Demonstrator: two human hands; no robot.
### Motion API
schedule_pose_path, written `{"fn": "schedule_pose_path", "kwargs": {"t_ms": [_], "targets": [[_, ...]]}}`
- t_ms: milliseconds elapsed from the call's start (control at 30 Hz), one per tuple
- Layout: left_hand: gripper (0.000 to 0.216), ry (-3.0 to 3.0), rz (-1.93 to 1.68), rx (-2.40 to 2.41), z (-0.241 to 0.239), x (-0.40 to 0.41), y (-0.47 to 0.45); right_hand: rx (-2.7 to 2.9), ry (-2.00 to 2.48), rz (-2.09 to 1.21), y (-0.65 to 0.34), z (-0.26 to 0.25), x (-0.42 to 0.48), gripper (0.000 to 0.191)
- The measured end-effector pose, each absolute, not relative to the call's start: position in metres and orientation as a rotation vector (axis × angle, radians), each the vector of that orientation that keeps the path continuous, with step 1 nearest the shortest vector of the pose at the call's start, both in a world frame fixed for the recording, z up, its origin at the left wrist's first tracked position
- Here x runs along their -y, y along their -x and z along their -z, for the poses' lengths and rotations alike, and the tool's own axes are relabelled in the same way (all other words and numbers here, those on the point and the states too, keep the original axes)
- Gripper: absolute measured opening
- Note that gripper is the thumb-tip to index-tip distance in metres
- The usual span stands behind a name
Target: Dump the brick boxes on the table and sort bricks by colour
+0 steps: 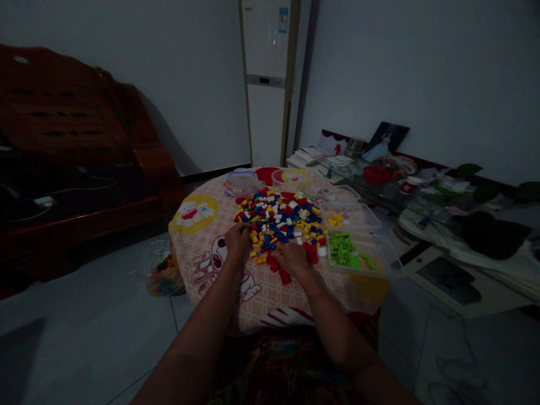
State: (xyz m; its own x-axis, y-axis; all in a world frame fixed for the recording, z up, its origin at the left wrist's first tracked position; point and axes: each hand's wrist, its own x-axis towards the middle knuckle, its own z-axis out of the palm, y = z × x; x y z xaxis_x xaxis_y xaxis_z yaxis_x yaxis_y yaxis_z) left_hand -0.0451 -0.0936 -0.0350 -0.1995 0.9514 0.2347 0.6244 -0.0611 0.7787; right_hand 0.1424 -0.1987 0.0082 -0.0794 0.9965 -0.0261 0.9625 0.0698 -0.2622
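A heap of small red, blue, yellow and white bricks [280,219] lies on a round table covered with a cartoon-print cloth [202,247]. My left hand [238,239] rests at the heap's near left edge with fingers curled into the bricks. My right hand [291,256] lies on the heap's near edge with its fingers bent down on the bricks; red bricks [283,275] sit just beside it. Whether either hand holds a brick is hidden. A clear box of green bricks [350,252] stands to the right of my right hand.
A clear box with yellow bricks [340,218] and round tubs [242,181] stand behind the heap. A plastic bag [162,273] hangs at the table's left. A cluttered glass table [422,197] is at right, a wooden bench [84,169] at left, a tall white cabinet [268,84] behind.
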Motion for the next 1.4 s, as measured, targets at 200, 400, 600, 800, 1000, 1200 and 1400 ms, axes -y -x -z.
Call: {"fn": "schedule_pose_path", "kwargs": {"t_ms": [200,400,600,800,1000,1200,1400], "targets": [[0.034,-1.671,-1.176,-1.814,0.037,0.093,0.046,2.145,2.019,-0.31,-0.142,-0.01,0.201,0.028],[0.033,-1.689,-1.178,-1.814,0.041,0.09,0.047,2.038,2.081,-0.318,-0.145,-0.003,0.203,0.033],[0.035,-1.683,-1.171,-1.826,0.04,0.09,0.047,2.03,2.085,-0.345,-0.147,-0.005,0.203,0.033],[0.034,-1.673,-1.166,-1.827,0.037,0.092,0.046,2.036,2.012,-0.386,-0.148,-0.006,0.205,0.033],[0.034,-1.675,-1.177,-1.821,0.038,0.092,0.046,2.061,2.028,-0.387,-0.148,-0.006,0.204,0.028],[0.033,-1.676,-1.178,-1.82,0.04,0.091,0.047,2.047,2.102,-0.299,-0.146,-0.004,0.205,0.032],[0.034,-1.682,-1.181,-1.817,0.04,0.092,0.047,1.874,1.994,-0.271,-0.156,-0.005,0.204,0.028]]}}
